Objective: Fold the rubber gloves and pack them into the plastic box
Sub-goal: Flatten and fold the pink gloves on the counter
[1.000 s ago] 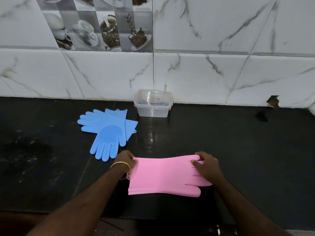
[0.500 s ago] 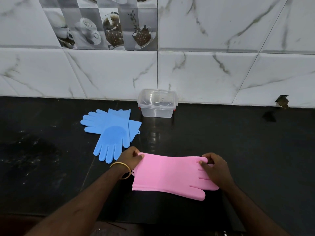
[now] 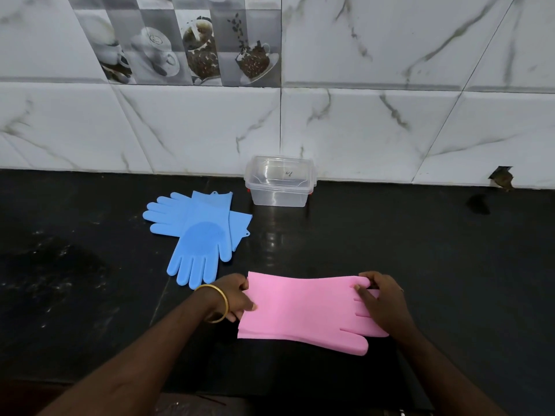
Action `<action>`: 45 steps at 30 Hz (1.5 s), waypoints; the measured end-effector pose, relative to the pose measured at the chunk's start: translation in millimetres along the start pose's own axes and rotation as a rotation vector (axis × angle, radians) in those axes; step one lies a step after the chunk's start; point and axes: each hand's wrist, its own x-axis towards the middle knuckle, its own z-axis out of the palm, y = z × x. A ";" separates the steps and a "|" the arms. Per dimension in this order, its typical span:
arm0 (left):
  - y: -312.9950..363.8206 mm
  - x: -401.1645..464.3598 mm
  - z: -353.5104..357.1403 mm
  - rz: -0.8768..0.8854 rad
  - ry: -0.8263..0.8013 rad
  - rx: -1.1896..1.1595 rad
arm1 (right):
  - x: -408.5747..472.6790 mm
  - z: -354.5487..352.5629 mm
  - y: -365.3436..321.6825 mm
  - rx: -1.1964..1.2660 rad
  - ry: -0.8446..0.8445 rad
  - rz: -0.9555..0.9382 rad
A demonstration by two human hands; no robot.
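A pair of pink rubber gloves (image 3: pixel 303 310) lies stacked flat on the black counter near the front edge, cuffs to the left, fingers to the right. My left hand (image 3: pixel 238 298), with a gold bangle on the wrist, pinches the cuff end. My right hand (image 3: pixel 380 301) presses and grips the finger end. Two blue rubber gloves (image 3: pixel 201 232) lie crossed over each other farther back on the left. The clear plastic box (image 3: pixel 280 183) stands open against the wall, with nothing visible inside.
The black stone counter (image 3: pixel 435 265) runs up to a white marble-tiled wall (image 3: pixel 360 124). A small chipped hole (image 3: pixel 501 178) shows in the wall at the right. The counter's front edge lies just under my forearms.
The pink gloves have been pulled straighter and lie a bit more squared between my hands. My left hand has shifted its hold on the cuff. The blue gloves and box stay put.
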 end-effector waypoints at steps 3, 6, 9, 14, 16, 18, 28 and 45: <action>4.5 -5.0 3.0 -0.039 -0.065 -0.204 | 0.5 0.4 0.7 0.001 -0.006 0.021; -4.7 -8.9 6.6 -0.060 -0.122 -0.243 | 0.9 -0.3 1.9 -0.012 -0.008 0.021; -15.1 -9.7 10.4 -0.073 -0.162 -0.356 | 1.0 -1.0 1.4 -0.019 -0.008 0.025; -27.1 -7.1 6.6 -0.028 -0.133 -0.559 | -9.7 -11.1 -16.6 -0.226 0.089 -0.143; -30.1 -7.9 8.3 -0.010 -0.129 -0.578 | -26.0 -16.1 -27.1 -0.298 0.053 -0.388; -33.5 -7.8 9.2 0.007 -0.129 -0.592 | -45.3 -14.1 -34.3 -0.330 -0.218 -0.580; -46.5 -14.8 11.0 0.067 -0.160 -0.620 | -65.6 -2.7 -32.5 -0.427 -0.393 -0.762; -52.0 -18.2 17.0 0.216 0.011 -0.199 | -78.5 -6.8 -31.9 -0.373 -0.410 -0.654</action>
